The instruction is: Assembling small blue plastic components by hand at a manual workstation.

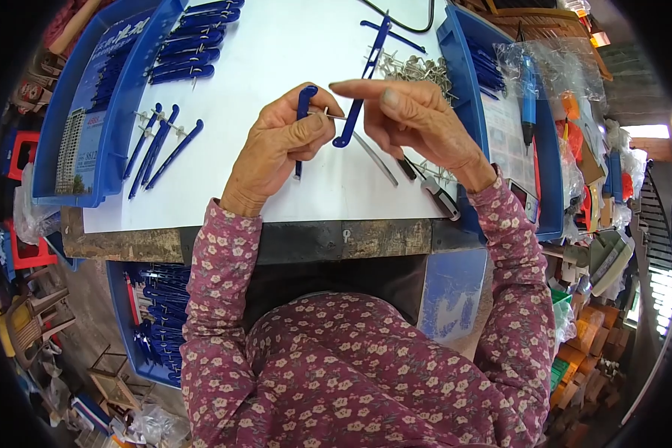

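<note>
My left hand point(287, 138) is closed, pinching a short blue plastic strip point(304, 101) with a rounded upper end. A thin metal pin point(334, 116) sticks out from it toward the right. My right hand point(418, 116) has its index finger stretched across a longer blue slotted strip point(349, 127), with the other fingers curled beside it. That strip slants up and away, and its lower end is by the pin; whether the pin enters it is unclear. Below my right hand lie metal tweezers point(377, 159) and a grey-and-black hand tool point(442, 200), partly hidden by the hand.
Blue trays stand left point(119, 149) and right point(467, 97) on the white-covered table point(276, 205). Several loose blue strips point(175, 151) and a pile of metal fittings point(418, 69) lie between them. A blue electric screwdriver point(529, 97) hangs at right. A bin of strips point(160, 321) sits below the table.
</note>
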Motion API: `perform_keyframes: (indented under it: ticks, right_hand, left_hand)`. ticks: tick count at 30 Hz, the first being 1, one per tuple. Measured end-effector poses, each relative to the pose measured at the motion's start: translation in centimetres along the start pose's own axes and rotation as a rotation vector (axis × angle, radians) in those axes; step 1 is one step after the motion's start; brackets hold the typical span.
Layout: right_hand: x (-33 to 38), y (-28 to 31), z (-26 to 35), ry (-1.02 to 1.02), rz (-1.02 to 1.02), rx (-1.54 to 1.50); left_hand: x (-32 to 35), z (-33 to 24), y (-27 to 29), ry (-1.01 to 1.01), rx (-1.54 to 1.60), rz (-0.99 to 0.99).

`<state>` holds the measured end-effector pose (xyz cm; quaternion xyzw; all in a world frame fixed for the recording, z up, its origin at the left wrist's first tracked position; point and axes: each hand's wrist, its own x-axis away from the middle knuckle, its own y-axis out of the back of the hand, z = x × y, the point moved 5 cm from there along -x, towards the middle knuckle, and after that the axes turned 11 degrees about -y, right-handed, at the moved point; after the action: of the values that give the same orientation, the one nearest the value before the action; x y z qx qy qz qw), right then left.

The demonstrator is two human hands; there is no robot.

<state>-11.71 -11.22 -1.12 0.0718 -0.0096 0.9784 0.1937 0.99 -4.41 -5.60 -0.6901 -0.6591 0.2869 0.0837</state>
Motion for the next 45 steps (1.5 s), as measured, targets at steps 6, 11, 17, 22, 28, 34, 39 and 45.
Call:
perform_keyframes:
  ticks: [6,11,17,22,28,34,39,45]
  right_hand:
    - [0.0,0.2,0.0,-0.012,-0.139,-0.003]
    - [0.7,-0.6,0.7,0.308,-0.547,0.813]
    - [1.3,-2.5,1.6,0.316,-0.571,1.063]
    - [1.1,-2.4,0.2,0.058,-0.414,0.722]
    - [0.8,-2.5,-1.0,-0.029,-0.331,0.443]
    - [1.0,-3.2,-0.1,-0.053,-0.031,0.120]
    - [0.9,-1.6,1.8,0.026,-0.226,0.075]
    - [0.2,1.3,-0.3,-0.039,-0.318,0.238]
  left_hand:
    - [0.3,0.3,0.4,-0.012,0.313,-0.001]
    - [0.2,0.4,1.0,-0.063,0.510,0.016]
    - [0.2,0.7,1.2,-0.085,0.548,-0.010]
    - [0.1,1.6,1.0,-0.057,0.545,-0.062]
    - [0.1,1.9,1.0,-0.077,0.532,-0.074]
    - [-0.2,1.1,0.3,-0.086,0.304,-0.114]
    - [0.0,1.3,-0.3,-0.061,0.207,-0.049]
    - [-0.1,0.7,-0.1,-0.110,0.281,-0.018]
